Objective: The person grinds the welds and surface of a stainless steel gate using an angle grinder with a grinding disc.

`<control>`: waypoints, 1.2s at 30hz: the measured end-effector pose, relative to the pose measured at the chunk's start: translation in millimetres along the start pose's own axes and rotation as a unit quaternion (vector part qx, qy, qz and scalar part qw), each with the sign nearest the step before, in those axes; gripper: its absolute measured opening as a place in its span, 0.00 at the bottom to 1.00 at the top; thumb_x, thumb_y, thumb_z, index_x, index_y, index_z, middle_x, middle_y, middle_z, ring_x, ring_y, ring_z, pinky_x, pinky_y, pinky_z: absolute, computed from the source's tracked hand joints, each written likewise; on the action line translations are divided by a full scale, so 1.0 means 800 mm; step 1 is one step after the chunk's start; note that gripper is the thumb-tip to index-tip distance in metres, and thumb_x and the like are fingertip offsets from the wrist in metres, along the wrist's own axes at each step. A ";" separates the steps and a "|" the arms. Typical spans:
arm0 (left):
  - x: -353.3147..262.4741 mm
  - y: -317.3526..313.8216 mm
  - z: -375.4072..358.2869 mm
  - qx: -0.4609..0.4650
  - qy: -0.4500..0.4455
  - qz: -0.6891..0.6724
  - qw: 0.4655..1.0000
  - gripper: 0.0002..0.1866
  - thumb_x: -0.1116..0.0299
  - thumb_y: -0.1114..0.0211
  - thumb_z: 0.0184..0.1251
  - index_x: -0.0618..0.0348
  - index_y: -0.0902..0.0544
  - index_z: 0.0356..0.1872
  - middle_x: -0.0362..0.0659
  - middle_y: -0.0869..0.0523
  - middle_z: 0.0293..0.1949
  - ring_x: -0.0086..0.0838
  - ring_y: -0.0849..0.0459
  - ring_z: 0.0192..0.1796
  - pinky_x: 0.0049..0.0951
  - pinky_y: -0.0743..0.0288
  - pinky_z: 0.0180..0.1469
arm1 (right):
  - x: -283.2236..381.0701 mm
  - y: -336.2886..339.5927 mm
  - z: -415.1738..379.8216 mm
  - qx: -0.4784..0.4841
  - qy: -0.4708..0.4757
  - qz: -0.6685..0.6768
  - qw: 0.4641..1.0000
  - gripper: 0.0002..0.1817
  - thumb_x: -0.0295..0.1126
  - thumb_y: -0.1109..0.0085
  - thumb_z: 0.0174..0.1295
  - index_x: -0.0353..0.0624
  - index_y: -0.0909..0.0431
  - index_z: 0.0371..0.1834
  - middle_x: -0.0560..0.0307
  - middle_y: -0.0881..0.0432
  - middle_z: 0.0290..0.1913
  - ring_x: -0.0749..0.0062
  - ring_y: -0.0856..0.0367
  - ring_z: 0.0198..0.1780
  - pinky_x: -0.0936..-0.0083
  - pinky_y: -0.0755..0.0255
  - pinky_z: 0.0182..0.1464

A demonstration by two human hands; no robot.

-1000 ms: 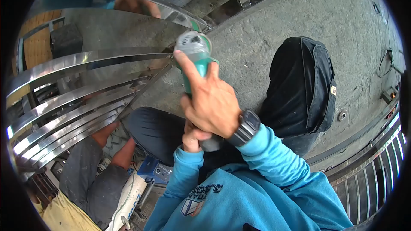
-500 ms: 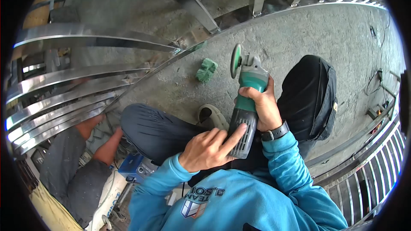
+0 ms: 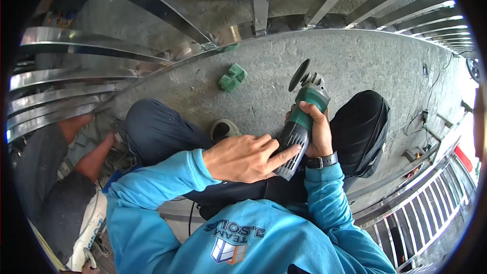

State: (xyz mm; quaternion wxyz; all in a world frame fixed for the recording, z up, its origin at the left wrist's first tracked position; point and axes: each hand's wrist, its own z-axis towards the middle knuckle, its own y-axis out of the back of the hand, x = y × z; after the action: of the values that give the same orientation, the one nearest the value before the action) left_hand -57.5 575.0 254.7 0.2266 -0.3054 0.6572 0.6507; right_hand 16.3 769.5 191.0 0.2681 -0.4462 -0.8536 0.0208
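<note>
My right hand (image 3: 318,133), with a black watch on the wrist, is wrapped around the body of a green and grey angle grinder (image 3: 303,114). The grinder points up and away from me, its dark disc (image 3: 299,74) in the air above the concrete floor. My left hand (image 3: 243,158) reaches in from the left with fingers stretched out. Its index fingertip touches the grey rear of the grinder. A small green object (image 3: 232,77) lies on the floor, apart from the disc.
Curved polished steel bars of a gate frame (image 3: 66,91) fan out at the left and top. Another person (image 3: 45,172) crouches behind them at the lower left. My knees in dark trousers (image 3: 362,127) flank the grinder. A steel railing (image 3: 426,208) lies at the lower right.
The grinder has come down from the steel frame toward my lap. My left hand has moved from under the handle to touch the grinder's rear with its fingers out.
</note>
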 end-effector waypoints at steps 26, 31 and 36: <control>0.007 -0.050 0.005 -0.045 0.099 -0.036 0.993 0.40 0.62 0.32 0.53 0.61 0.30 0.71 0.51 0.23 0.32 0.42 0.17 0.32 0.39 0.15 0.35 | -0.010 -0.001 0.031 -0.098 0.056 -0.047 0.992 0.31 0.29 0.35 0.58 0.42 0.45 0.59 0.47 0.24 0.39 0.57 0.16 0.34 0.58 0.16 0.33; 0.093 0.015 0.020 0.170 0.161 -0.164 0.958 0.55 0.36 0.23 0.47 0.60 0.34 0.72 0.61 0.17 0.56 0.57 0.15 0.54 0.48 0.20 0.59 | -0.013 0.004 0.038 -0.097 0.073 -0.046 0.992 0.43 0.25 0.31 0.52 0.41 0.49 0.68 0.48 0.27 0.50 0.60 0.19 0.44 0.63 0.18 0.41; 0.231 -0.069 0.029 0.230 0.484 0.026 0.844 0.63 0.32 0.27 0.50 0.57 0.48 0.79 0.63 0.40 0.75 0.62 0.30 0.70 0.49 0.33 0.72 | -0.034 0.015 0.065 -0.139 0.101 -0.077 0.982 0.54 0.29 0.26 0.46 0.38 0.55 0.74 0.47 0.31 0.59 0.61 0.25 0.56 0.65 0.27 0.58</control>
State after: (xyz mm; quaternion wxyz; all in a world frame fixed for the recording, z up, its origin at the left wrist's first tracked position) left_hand -152.7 580.2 85.6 -0.0735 -0.5033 0.8219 0.2563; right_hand 12.9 766.3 131.6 0.2889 -0.4119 -0.8486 -0.1637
